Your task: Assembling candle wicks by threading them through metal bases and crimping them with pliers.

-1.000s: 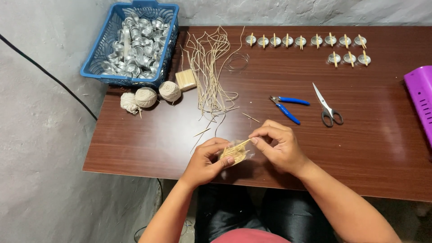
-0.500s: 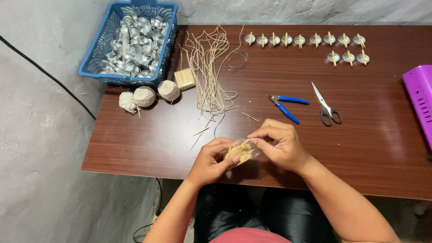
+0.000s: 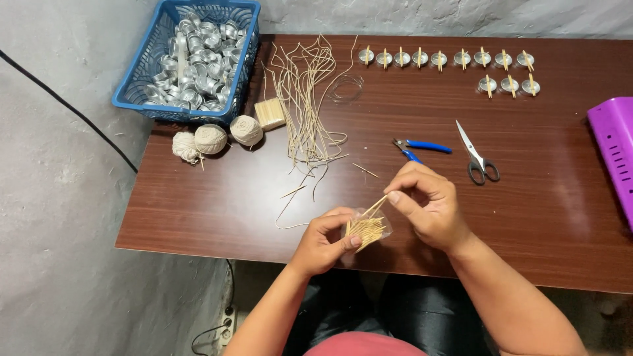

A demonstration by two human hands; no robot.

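Observation:
My left hand [image 3: 323, 240] grips a small clear bag of thin wooden sticks [image 3: 366, 230] just above the table's near edge. My right hand [image 3: 428, 204] pinches one stick [image 3: 377, 206] between thumb and forefinger and has it partly drawn out of the bundle. A loose pile of cut pale wick strings [image 3: 304, 105] lies on the brown table [image 3: 541, 198] beyond my hands. Two loose sticks rest on the wood near the strings.
A blue basket [image 3: 142, 79] of small metal cups stands at the far left, with three balls of twine [image 3: 211, 138] and a block of sticks [image 3: 269, 113] beside it. Blue pliers [image 3: 422, 148], scissors [image 3: 476, 155], rows of metal cups with sticks [image 3: 461, 59] and a purple tray [image 3: 616, 151] lie right.
My right hand has lifted away from the bundle, drawing one stick up and to the right. The left hand holds the bag in about the same place.

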